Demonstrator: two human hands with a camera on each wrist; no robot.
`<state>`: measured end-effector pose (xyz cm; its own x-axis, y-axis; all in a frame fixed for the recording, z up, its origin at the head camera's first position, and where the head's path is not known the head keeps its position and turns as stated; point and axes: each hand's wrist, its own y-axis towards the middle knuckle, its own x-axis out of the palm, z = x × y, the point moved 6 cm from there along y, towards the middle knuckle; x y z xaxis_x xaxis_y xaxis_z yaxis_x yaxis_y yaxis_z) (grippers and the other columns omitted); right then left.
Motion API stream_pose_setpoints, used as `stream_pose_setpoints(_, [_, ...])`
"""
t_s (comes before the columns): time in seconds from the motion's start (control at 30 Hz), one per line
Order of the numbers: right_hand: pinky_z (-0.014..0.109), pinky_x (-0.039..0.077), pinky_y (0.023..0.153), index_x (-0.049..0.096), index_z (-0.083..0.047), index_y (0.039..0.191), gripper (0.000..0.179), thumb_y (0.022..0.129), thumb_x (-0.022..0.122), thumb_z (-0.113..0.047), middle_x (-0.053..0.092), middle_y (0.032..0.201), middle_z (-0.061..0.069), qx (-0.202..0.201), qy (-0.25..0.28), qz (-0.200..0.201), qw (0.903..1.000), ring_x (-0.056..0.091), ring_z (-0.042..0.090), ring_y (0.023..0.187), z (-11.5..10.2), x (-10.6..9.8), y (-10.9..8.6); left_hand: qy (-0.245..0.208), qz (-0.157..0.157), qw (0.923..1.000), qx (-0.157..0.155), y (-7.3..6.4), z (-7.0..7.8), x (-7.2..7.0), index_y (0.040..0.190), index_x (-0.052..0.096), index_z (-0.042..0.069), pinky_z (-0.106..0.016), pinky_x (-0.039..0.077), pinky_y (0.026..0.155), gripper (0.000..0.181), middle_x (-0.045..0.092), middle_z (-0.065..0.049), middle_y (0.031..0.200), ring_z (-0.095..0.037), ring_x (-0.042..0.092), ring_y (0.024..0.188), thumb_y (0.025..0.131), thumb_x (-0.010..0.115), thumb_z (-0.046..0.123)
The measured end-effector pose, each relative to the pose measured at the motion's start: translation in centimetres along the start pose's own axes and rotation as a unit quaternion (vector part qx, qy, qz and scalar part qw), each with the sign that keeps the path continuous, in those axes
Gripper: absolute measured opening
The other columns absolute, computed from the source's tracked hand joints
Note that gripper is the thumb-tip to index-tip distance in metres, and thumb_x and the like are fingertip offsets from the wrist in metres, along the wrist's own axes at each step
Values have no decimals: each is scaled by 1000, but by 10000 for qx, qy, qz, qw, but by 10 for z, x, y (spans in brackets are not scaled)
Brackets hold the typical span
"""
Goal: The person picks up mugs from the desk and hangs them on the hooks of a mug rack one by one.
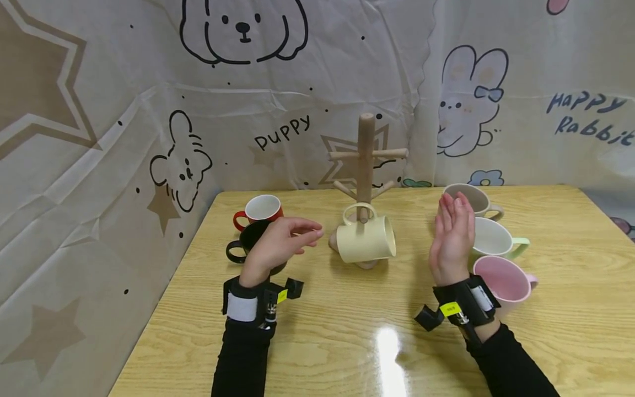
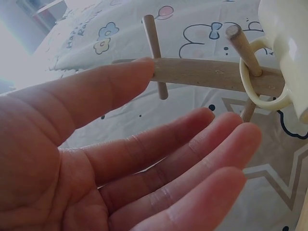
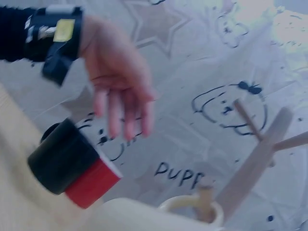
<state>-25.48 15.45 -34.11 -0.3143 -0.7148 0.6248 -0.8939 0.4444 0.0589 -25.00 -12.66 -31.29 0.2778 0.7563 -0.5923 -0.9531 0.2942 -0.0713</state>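
Note:
A pale yellow mug hangs sideways by its handle from a low front peg of the wooden mug tree. In the left wrist view the peg passes through the mug's handle. My left hand hovers left of the yellow mug, fingers loosely bent and nothing in them, partly hiding a black mug. My right hand is raised on the other side, fingers extended, palm empty. It stands beside a light green mug; the right wrist view does not show it.
Behind the black mug stands a red mug with a white inside. A beige-grey mug and a pink mug stand in line with the green one on the right. The tree's upper pegs bear no mugs. A printed cloth hangs behind the table.

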Motion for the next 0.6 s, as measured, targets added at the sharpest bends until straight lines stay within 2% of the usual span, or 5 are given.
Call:
stream_pose_setpoints(0.1, [30, 18, 115, 26, -8, 139, 46, 98, 40, -20, 41, 133, 5, 181, 152, -46, 9997, 30, 20, 135, -10, 0, 1, 151, 47, 9999, 33, 0, 2, -1, 117, 62, 8, -30, 53, 75, 34, 66, -10, 108, -20, 62, 93, 91, 57, 28])
stream_pose_setpoints(0.2, [31, 20, 114, 29, -10, 137, 41, 98, 40, -17, 45, 126, 1, 312, 86, -111, 9994, 31, 20, 134, -17, 0, 2, 332, 124, 9993, 114, 0, 4, -2, 116, 62, 7, -31, 53, 75, 34, 66, -11, 107, -20, 62, 93, 91, 57, 28])
stream_pose_setpoints(0.4, [28, 30, 103, 36, -13, 130, 38, 94, 49, -13, 49, 120, 2, 289, -234, -400, 9985, 42, 17, 123, -31, -1, 4, 887, 419, 9948, 266, -1, 6, -4, 113, 64, 5, -37, 51, 81, 33, 67, -11, 106, -24, 63, 96, 90, 58, 28])
stream_pose_setpoints(0.53, [23, 36, 94, 41, -13, 126, 36, 92, 54, -13, 51, 113, 0, 88, -860, -843, 9927, 49, 13, 112, -39, 1, 4, 1313, 648, 9891, 182, -3, 7, -5, 113, 64, 5, -39, 51, 83, 35, 66, -11, 110, -26, 62, 101, 89, 59, 31])
stream_pose_setpoints(0.6, [19, 38, 91, 45, -14, 124, 33, 92, 55, -15, 53, 111, -3, 40, -1469, -1339, 9800, 51, 9, 107, -40, 4, 3, 1517, 719, 9858, 47, -4, 5, -5, 114, 63, 6, -39, 51, 82, 37, 66, -11, 110, -27, 62, 101, 89, 59, 33])
